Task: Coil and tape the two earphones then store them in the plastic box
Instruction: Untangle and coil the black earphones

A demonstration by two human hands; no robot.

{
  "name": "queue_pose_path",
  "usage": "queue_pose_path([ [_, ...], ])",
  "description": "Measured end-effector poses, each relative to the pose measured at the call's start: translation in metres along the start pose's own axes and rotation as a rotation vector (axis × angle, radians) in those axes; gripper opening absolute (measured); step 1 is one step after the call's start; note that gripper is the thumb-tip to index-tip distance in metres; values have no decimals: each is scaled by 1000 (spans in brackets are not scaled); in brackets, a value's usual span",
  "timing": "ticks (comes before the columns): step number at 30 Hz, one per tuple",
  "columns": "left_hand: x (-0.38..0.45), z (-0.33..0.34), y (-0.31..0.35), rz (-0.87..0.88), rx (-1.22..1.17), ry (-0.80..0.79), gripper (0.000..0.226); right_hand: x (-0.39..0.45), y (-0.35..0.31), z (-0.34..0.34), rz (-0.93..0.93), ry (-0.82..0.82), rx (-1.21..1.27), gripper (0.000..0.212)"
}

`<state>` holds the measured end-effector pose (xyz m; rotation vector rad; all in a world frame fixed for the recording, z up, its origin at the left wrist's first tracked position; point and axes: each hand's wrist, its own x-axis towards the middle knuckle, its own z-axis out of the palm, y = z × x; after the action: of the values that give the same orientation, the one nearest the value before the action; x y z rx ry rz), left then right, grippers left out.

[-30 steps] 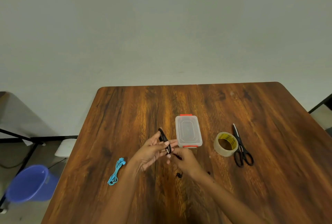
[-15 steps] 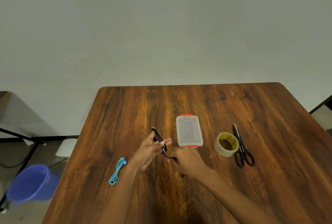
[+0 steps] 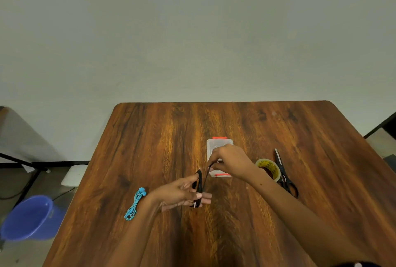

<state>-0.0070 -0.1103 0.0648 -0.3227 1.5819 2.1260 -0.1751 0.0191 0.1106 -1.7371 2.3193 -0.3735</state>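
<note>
Overhead, the left hand [image 3: 180, 194] holds a black earphone [image 3: 198, 187] looped around its straight fingers, while the right hand [image 3: 230, 162] pinches the loose cord end just above the plastic box [image 3: 216, 143]. That lidded box with red clips sits mid-bench [image 3: 160, 138]. A blue earphone [image 3: 135, 204] lies bundled to the left. Tape [image 3: 269, 169] with unreadable yellow print rests touching black scissors [image 3: 284, 174]. A blue bucket [image 3: 27, 217] stands on the floor.
</note>
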Motion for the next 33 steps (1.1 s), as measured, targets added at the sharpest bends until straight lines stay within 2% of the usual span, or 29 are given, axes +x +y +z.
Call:
queue_pose_path([
  [7,-1,3,8,20,-11,-161,65,8,8,19,70,41,132,17],
  [14,-3,4,10,124,-132,-280,61,8,8,41,200,47,524,18],
  [16,1,5,10,183,-192,-239,61,2,2,49,264,26,721,17],
  [18,4,3,10,221,-274,-142,63,-5,-6,60,309,12,852,27],
  [21,8,-3,9,245,-362,24,76,-8,-15,75,379,11,850,20],
  [24,12,-12,10,277,-397,164,80,-13,-27,89,341,-6,889,15],
  [29,14,-16,4,273,-363,288,79,-13,-35,92,358,3,836,25],
  [33,15,-15,-4,285,-338,349,82,-18,-43,83,378,-77,854,25],
])
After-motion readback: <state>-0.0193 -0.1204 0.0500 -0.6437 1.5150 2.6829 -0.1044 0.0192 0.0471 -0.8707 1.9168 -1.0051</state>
